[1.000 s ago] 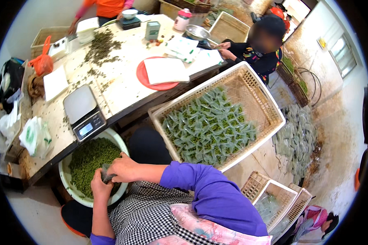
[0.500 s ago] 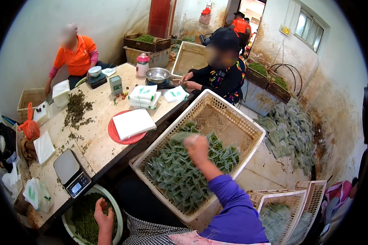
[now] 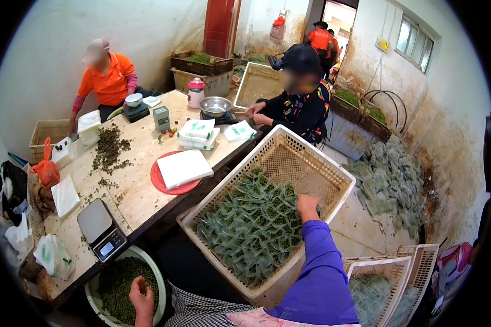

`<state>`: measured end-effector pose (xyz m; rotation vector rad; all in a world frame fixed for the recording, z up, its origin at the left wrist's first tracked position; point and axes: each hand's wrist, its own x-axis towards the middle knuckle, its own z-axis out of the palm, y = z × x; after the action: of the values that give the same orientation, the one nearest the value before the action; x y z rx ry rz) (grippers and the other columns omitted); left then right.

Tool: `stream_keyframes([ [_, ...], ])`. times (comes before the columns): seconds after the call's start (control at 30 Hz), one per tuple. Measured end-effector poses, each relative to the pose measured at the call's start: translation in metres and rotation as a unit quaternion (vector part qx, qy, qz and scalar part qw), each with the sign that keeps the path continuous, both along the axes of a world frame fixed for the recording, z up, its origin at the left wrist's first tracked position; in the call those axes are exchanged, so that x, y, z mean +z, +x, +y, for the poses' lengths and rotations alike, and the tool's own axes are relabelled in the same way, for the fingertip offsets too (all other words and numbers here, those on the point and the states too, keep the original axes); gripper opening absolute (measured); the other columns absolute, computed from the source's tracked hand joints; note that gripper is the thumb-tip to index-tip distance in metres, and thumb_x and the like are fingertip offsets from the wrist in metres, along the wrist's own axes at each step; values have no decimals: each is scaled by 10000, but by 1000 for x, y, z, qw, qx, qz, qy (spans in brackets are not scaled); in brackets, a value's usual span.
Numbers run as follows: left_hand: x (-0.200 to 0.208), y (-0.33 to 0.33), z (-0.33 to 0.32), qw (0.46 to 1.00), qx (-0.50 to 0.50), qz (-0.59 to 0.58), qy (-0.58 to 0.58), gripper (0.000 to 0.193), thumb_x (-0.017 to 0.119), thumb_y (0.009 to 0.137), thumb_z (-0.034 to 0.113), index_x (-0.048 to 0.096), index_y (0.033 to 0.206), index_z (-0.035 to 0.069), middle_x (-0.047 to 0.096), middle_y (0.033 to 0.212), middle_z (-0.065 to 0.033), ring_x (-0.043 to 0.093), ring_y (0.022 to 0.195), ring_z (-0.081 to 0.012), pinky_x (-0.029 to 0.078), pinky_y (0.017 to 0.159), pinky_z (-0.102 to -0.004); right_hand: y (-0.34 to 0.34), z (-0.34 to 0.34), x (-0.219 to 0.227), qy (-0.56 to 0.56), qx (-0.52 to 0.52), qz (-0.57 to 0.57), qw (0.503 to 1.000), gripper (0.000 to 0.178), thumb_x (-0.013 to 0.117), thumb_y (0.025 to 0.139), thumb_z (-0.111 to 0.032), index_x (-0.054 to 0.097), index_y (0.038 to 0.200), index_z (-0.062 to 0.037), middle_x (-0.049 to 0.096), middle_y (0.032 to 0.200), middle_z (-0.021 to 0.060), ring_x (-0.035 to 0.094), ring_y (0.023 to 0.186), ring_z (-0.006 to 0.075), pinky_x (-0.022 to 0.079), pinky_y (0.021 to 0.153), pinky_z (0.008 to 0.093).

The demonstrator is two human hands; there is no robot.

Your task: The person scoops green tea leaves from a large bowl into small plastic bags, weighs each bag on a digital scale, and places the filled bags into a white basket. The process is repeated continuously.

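My right hand point(image 3: 307, 206), in a purple sleeve, reaches into a cream plastic crate point(image 3: 341, 169). It is closed at the right end of the rows, on what looks like a small clear bag of green peppercorns; its fingertips are partly hidden. Many such clear bags point(image 3: 251, 223) stand packed in rows across the crate's near part, while its far mesh floor is bare. Held over a pale round tub point(image 3: 161, 286) of loose green peppercorns point(image 3: 120, 289), my left hand point(image 3: 141, 295) has loosely curled fingers and nothing visible in it.
A digital scale point(image 3: 101, 229) sits on the table's point(image 3: 139, 201) near corner. Beyond it, white bags point(image 3: 185, 168) lie on a red plate point(image 3: 158, 182). One person in orange point(image 3: 106, 82) and another in black point(image 3: 300, 103) sit at the table. Filled bags point(image 3: 390, 180) are heaped by the wall; crates point(image 3: 379, 267) stand at right.
My right hand has moved right and down, from above the middle of the bags to the right end of the rows. My left hand's fingers have curled a little. The view has shifted slightly.
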<state>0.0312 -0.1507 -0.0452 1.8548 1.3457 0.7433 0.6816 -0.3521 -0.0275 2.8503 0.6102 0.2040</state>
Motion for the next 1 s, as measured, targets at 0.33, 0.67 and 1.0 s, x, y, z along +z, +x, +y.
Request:
stream_keyframes([
  [0.33, -19, -41, -5, 994, 97, -50, 15, 276, 624, 811, -93, 630, 1075, -16, 651, 984, -125, 662, 853, -212, 538, 770, -323, -87, 70, 59, 229, 243, -216, 917, 119, 682, 795, -211, 685, 780, -93, 642, 970, 83, 573, 1062, 283, 363, 999, 561],
  [0.67, 9, -99, -6, 974, 186, 11, 133, 147, 706, 785, 24, 688, 928, 53, 688, 1030, -120, 671, 920, -293, 545, 776, -385, -320, 223, 60, 371, 594, 135, 701, 67, 699, 787, -84, 638, 786, -56, 643, 914, 103, 610, 859, 326, 471, 777, 450],
  [1.0, 81, -194, 92, 881, 307, 128, 335, 172, 732, 728, 47, 677, 889, 73, 604, 919, -80, 595, 891, -301, 496, 760, -413, -545, 300, 46, 305, 777, 302, 460, 98, 725, 776, -71, 668, 855, -75, 670, 945, 72, 651, 852, 277, 521, 767, 381],
])
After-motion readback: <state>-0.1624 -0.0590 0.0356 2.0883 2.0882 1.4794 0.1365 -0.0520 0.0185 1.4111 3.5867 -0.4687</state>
